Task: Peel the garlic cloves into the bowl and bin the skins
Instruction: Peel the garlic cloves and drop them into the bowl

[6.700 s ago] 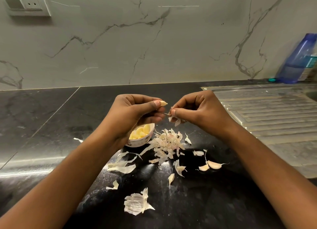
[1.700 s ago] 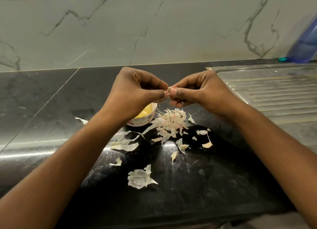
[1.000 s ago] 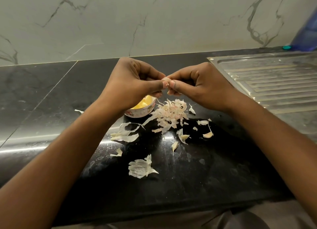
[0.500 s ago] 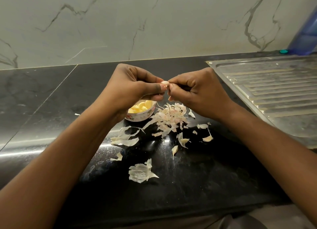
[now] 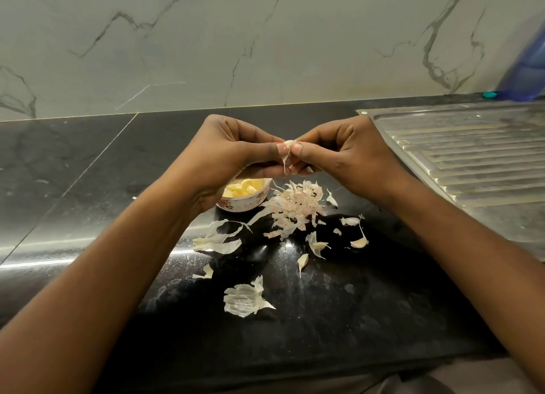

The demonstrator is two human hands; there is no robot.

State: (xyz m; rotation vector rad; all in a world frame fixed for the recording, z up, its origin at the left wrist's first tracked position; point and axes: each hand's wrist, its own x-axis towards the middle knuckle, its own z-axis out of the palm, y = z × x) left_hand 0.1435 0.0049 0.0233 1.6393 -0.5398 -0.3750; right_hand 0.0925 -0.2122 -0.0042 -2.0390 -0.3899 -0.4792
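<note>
Skins [image 5: 244, 300] lie nearest me, papery scraps scattered over the dark, glossy bench [image 5: 88, 187]. They thicken into a heap [image 5: 295, 210] just beside the small bowl [image 5: 250, 206] of peeled yellow cloves [image 5: 243, 187]. One clove that looks unpeeled [image 5: 359, 242] lies to the right of the heap.

Above the bowl my left hand [image 5: 233, 154] and right hand [image 5: 339, 154] meet, both pinching one garlic clove [image 5: 288, 144] between thumb and forefinger. A strip of skin [image 5: 285, 163] dangles from it. I judge the clove light, firm and slick once bare, and its skin brittle and quick to tear. So I'd grip the body with my left hand and pick at the loose edge.

Beyond are a ridged steel drainboard [image 5: 472, 163], a marble wall [image 5: 206, 54] and a blurred blue bottle [image 5: 528, 69]. No bin shows.
</note>
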